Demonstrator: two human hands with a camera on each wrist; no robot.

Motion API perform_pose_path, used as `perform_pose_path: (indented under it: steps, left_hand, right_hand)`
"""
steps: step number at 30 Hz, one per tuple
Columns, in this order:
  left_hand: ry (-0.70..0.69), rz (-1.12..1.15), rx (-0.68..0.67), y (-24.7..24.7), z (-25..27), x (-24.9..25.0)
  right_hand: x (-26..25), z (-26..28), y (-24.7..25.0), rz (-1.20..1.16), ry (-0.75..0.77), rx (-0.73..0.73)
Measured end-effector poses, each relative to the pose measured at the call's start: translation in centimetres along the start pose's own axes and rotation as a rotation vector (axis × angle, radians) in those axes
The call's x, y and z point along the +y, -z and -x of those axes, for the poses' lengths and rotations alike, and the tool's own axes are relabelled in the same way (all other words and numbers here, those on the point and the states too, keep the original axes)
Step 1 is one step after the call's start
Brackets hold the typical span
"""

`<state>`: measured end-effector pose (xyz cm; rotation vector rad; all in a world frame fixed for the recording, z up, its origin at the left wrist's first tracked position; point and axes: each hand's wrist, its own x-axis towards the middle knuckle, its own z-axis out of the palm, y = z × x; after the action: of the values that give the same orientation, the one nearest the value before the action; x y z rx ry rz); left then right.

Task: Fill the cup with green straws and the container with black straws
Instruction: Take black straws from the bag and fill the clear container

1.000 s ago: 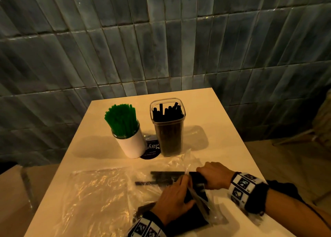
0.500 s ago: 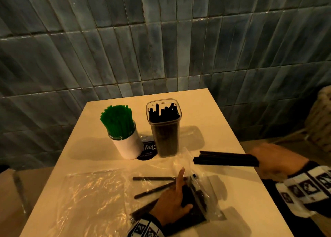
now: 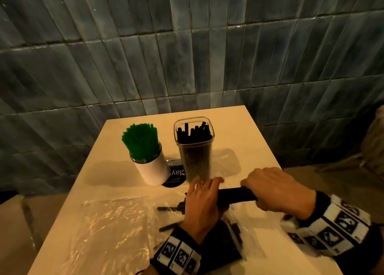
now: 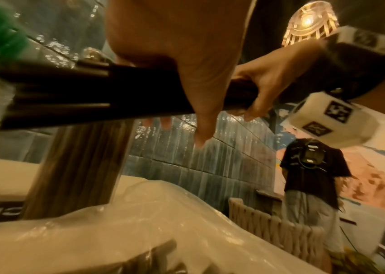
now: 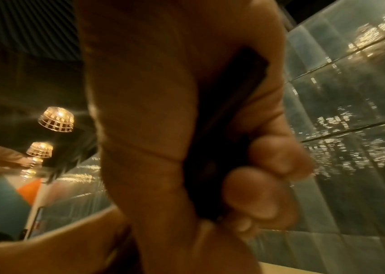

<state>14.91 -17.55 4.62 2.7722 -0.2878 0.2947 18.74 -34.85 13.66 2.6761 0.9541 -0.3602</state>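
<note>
Since half a second ago the right hand (image 3: 278, 189) has swung its black bundle (image 3: 236, 194) back in from the right, and the left hand (image 3: 202, 200) has come up off the bag (image 3: 234, 233) to meet it. Right fingers wrap the bundle's right end in a fist; left fingers curl over the other end, thumb hanging below in the left wrist view. Bundle lies horizontal, long axis left-right, just in front of the container (image 3: 194, 150), which is already packed with black straws standing upright. So the key relation: axis is about a quarter turn off the container's vertical opening, which sits up and beyond the fingers. My read is the bundle needs squaring, then tipping upright, free end down. Both hands are equally near; the right looks to have the firmer grip. Cup (image 3: 152, 168) to the left is full of green straws. Loose black straws (image 3: 168, 208) remain on the table (image 3: 249, 133) by the bag.
</note>
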Motion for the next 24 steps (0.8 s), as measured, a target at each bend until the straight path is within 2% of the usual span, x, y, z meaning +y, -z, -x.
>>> perform_pose_path:
  steps: [4,7,10,11,13,15,16,18,21,24]
  left_hand:
    - [0.109,0.114,-0.141,0.5,0.1,-1.2]
    - [0.28,0.318,-0.069,0.5,0.6,-1.9]
    - [0.309,0.626,0.058,0.4,0.5,-1.2]
    - [0.303,0.706,0.109,0.6,0.3,-0.7]
    - [0.315,0.848,0.186,1.1,0.0,0.5]
    - [0.3,0.936,0.212,1.6,-0.3,1.2]
    - [0.281,0.945,0.21,2.0,-0.4,1.5]
    - [0.262,0.952,0.206,2.5,-0.6,1.6]
    - [0.257,0.965,0.195,2.8,-1.1,1.6]
    - [0.244,0.96,0.169,2.8,-1.2,1.6]
  right_hand:
    - [-0.6,-0.6,2.6,-0.006,0.014,0.103]
    - [0.2,-0.7,4.7,-0.2,0.046,0.201]
    - [-0.9,-1.1,5.5,-0.528,0.215,0.278]
    - [-1.6,-1.4,5.4,-0.61,0.281,0.338]
    - [-2.6,-2.0,5.1,-0.787,0.34,0.551]
    - [-3.0,-2.6,5.2,-1.04,0.285,0.775]
    - [-3.2,-2.8,5.2,-1.201,0.236,0.836]
    - [-3.9,-3.2,5.3,-1.51,0.17,0.853]
    - [-5.0,-3.8,4.8,-1.799,0.15,0.874]
    - [-5.3,-4.1,5.0,-1.824,0.116,0.942]
